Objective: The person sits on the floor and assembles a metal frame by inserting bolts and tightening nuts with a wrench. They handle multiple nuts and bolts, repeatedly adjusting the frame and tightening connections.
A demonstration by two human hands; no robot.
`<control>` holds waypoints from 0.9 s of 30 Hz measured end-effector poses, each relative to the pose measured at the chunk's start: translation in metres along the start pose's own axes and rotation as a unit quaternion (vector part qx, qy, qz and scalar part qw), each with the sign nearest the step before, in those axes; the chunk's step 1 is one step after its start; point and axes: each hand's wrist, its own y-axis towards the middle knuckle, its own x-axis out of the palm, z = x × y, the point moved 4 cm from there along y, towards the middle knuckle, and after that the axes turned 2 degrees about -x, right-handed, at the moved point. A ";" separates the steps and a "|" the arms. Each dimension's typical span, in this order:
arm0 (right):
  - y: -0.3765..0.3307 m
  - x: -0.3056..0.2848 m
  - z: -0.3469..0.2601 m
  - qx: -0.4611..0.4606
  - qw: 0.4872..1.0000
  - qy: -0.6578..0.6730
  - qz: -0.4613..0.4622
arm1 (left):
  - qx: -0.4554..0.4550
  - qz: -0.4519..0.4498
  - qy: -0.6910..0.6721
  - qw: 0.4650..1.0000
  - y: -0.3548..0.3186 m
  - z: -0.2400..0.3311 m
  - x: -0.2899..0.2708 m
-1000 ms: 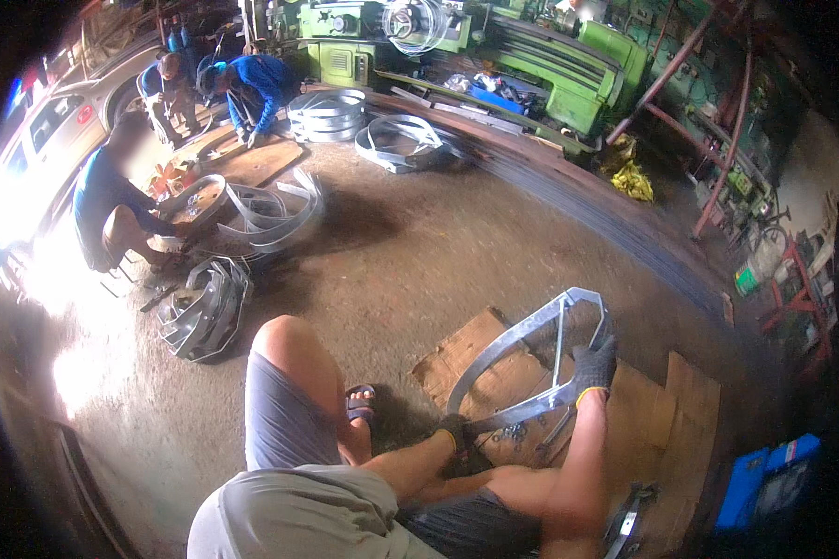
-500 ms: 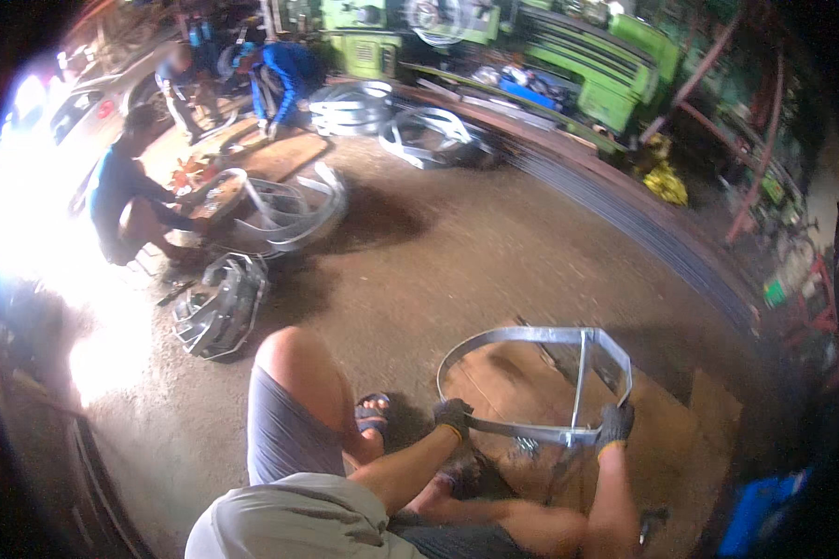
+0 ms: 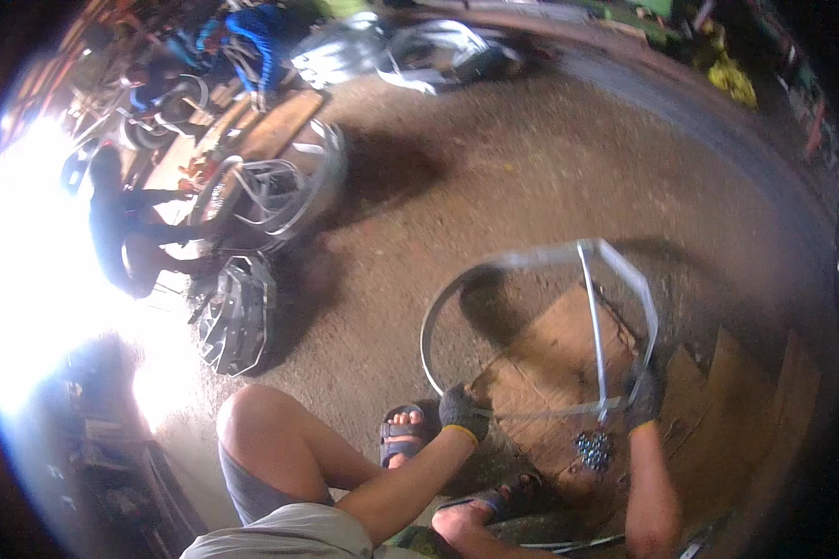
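Between my two gloved hands I hold up a flat metal band frame point(image 3: 471, 277), rounded on its left and angled on its right, with a straight crossbar point(image 3: 594, 326) joining its far and near sides. My left hand point(image 3: 461, 410), in a dark glove, is closed round the near left part of the band. The other dark glove, my right hand point(image 3: 645, 396), grips the near right corner beside the crossbar's end. Below the frame lies brown cardboard point(image 3: 550, 363), and a small heap of shiny nuts or bolts point(image 3: 593, 451) sits on it.
Left of centre stands a stack of angular metal frames point(image 3: 238, 317). Behind it are large looped metal bands point(image 3: 312, 186), with a crouching person point(image 3: 126, 224) beside them. Another person in blue point(image 3: 252, 51) is farther back. More coiled bands point(image 3: 433, 56) lie at the far side.
The view has tipped downward and the far machines have mostly left it. In my hands the frame has tilted, its far side rising higher in the picture. The small metal heap shows more fully.
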 end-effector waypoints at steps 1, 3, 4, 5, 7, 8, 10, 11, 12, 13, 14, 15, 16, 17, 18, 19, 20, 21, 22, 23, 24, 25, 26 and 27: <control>0.010 0.024 -0.014 0.048 0.997 0.067 0.008 | -0.076 -0.048 -0.181 0.979 0.007 -0.012 0.009; -0.001 0.049 -0.001 0.148 0.983 0.111 0.019 | -0.071 -0.055 -0.068 0.994 -0.003 -0.029 0.029; -0.007 0.053 -0.001 0.180 0.979 0.091 0.024 | -0.061 -0.080 -0.017 0.995 -0.004 -0.025 0.066; -0.009 0.053 0.002 0.219 0.973 0.073 0.024 | -0.046 -0.097 0.036 0.994 -0.010 -0.013 0.095; 0.051 0.002 0.048 0.166 0.985 0.023 0.034 | 0.004 -0.138 0.235 0.962 -0.035 0.008 0.164; 0.082 -0.016 0.058 0.112 0.992 -0.003 0.058 | 0.047 -0.149 0.379 0.912 -0.054 0.026 0.192; 0.099 0.011 0.069 0.057 0.996 -0.031 0.062 | 0.151 -0.088 0.538 0.825 -0.061 0.067 0.194; 0.108 0.033 0.065 0.048 0.997 -0.029 0.049 | 0.162 -0.115 0.457 0.867 -0.027 0.057 0.185; 0.108 0.074 0.053 0.051 0.998 -0.021 0.016 | 0.172 -0.127 0.374 0.902 0.023 0.041 0.162; 0.114 0.076 0.036 0.049 0.998 -0.025 0.006 | 0.144 -0.187 0.475 0.848 0.029 0.047 0.187; 0.123 0.086 0.009 0.030 0.999 -0.027 -0.026 | 0.139 -0.249 0.563 0.776 0.032 0.064 0.214; 0.127 0.125 -0.026 -0.004 0.996 -0.020 -0.092 | -0.030 -0.270 0.174 0.946 0.076 0.085 0.237; 0.137 0.154 -0.064 -0.102 0.973 -0.038 -0.204 | -0.174 -0.208 -0.264 0.926 0.120 0.105 0.265; 0.142 0.153 -0.091 -0.103 0.972 -0.008 -0.213 | -0.153 -0.111 -0.256 0.948 0.134 0.132 0.314; 0.140 0.170 -0.126 -0.108 0.965 0.038 -0.236 | -0.084 -0.173 -0.229 0.954 0.160 0.174 0.351; 0.130 0.182 -0.156 -0.155 0.964 -0.007 -0.215 | -0.023 -0.204 -0.163 0.965 0.173 0.203 0.366; 0.111 0.205 -0.176 -0.180 0.949 -0.037 -0.255 | 0.044 -0.213 -0.101 0.971 0.191 0.236 0.366; 0.094 0.195 -0.184 -0.184 0.947 -0.096 -0.246 | 0.093 -0.213 -0.012 0.973 0.188 0.251 0.372; 0.069 0.198 -0.192 -0.199 0.937 -0.136 -0.252 | 0.126 -0.252 0.116 0.952 0.197 0.265 0.361; 0.042 0.212 -0.196 -0.219 0.924 -0.160 -0.270 | 0.171 -0.273 0.251 0.913 0.216 0.294 0.333; 0.035 0.190 -0.179 -0.217 0.911 -0.178 -0.301 | 0.181 -0.278 0.381 0.863 0.210 0.295 0.331; 0.016 0.168 -0.173 -0.232 0.879 -0.275 -0.312 | 0.198 -0.279 0.506 0.792 0.202 0.304 0.325; -0.002 0.136 -0.171 -0.245 0.836 -0.380 -0.312 | 0.206 -0.275 0.623 0.703 0.173 0.298 0.324; -0.021 0.097 -0.159 -0.208 0.843 -0.400 -0.293 | 0.223 -0.269 0.725 0.593 0.139 0.303 0.323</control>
